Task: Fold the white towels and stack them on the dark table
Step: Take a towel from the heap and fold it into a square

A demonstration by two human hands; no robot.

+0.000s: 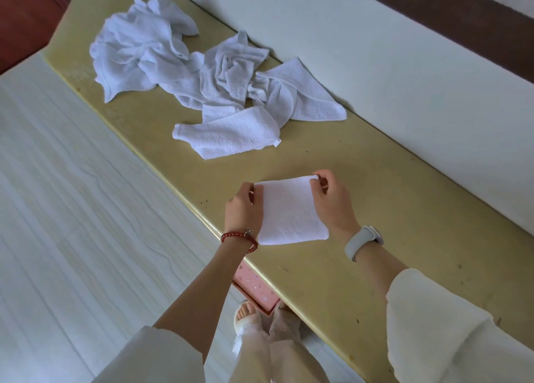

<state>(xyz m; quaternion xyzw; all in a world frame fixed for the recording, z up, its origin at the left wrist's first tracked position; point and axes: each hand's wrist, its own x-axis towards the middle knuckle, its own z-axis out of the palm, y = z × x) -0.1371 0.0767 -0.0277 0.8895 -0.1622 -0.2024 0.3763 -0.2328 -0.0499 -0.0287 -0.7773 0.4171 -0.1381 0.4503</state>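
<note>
White terry, folded to a small square towel [290, 210], lies near the front edge of the yellow table [375, 197]; I pinch its far corners with my left hand [244, 209] and right hand [332, 200]. I'd align edges squarely before pressing flat. Unfolded towels [185, 65] heap toward the far-left end.

— Any writing, label or number to read here?

— None. The pink box [254, 288] under the desk [375, 209] edge carries only small printed shapes, no letters that can be made out.

— The watch [365, 239] on the wrist?

— Its face is turned away, so no digits show. The towels [185, 65] bear no tag or brand.
</note>
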